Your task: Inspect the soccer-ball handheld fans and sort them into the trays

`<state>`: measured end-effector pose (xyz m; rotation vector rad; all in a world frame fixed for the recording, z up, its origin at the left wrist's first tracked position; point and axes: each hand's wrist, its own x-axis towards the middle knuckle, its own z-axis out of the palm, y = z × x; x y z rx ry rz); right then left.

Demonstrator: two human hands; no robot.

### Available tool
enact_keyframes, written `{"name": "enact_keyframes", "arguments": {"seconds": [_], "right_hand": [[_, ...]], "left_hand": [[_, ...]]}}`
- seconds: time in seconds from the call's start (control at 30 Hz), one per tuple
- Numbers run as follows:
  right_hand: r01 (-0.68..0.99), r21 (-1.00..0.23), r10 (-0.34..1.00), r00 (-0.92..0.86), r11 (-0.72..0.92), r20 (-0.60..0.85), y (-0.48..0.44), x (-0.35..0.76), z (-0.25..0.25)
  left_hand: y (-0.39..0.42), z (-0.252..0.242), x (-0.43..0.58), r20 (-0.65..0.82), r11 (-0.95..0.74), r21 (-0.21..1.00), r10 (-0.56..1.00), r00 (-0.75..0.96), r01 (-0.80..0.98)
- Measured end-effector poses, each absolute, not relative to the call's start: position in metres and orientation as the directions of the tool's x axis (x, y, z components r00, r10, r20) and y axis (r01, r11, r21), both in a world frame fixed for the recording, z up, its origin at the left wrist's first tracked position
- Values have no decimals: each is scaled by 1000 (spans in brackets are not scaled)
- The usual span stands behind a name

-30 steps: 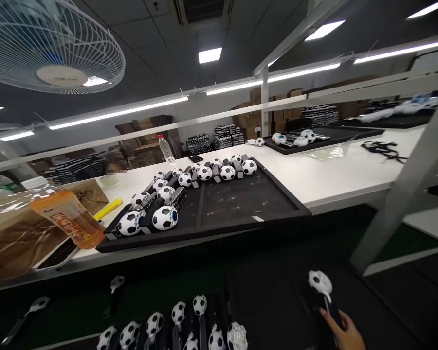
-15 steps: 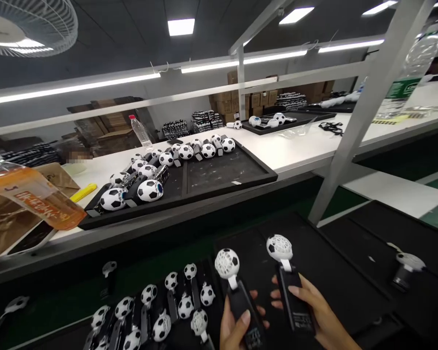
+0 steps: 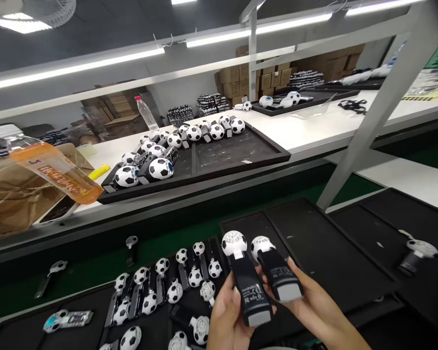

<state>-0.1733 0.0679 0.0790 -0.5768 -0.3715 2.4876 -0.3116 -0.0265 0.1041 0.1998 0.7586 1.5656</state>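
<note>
In my left hand [image 3: 223,313] is a black handheld fan [image 3: 247,284] with a white soccer-ball head and printed text on its handle. My right hand [image 3: 312,299] grips a second handheld fan [image 3: 277,270] of the same kind, tilted beside the first. Both heads point away from me, and the pale handle ends face me. The two handles are close together, and some of my fingers are hidden behind them. To the left, a black tray [image 3: 102,335] bears rows of similar fans, some with ball heads, such as a soccer-ball fan [image 3: 174,291].
On the white shelf [image 3: 306,131] above lies another black tray [image 3: 237,155] with soccer-ball fans along its left and back. An orange drink bottle [image 3: 58,170] leans at the left. A slanted metal post [image 3: 361,131] stands at the right, near a loose fan [image 3: 418,255].
Both fans have come closer together and tipped, so their handle ends now face me. The view has shifted downward and left, showing more of the lower trays.
</note>
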Motion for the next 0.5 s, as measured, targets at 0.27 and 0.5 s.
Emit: {"name": "enact_keyframes", "arguments": {"seconds": [0.27,0.5], "right_hand": [[-442,-257,511,-744,-860,-430,63,-185,80],[-401,-432,557,-760,-808,-336,64,-168,67]], "left_hand": [[-26,116,-312,-493,60,529,834,-249,-847],[-23,93,-308,-274,168,612,962,-8,-773]]}}
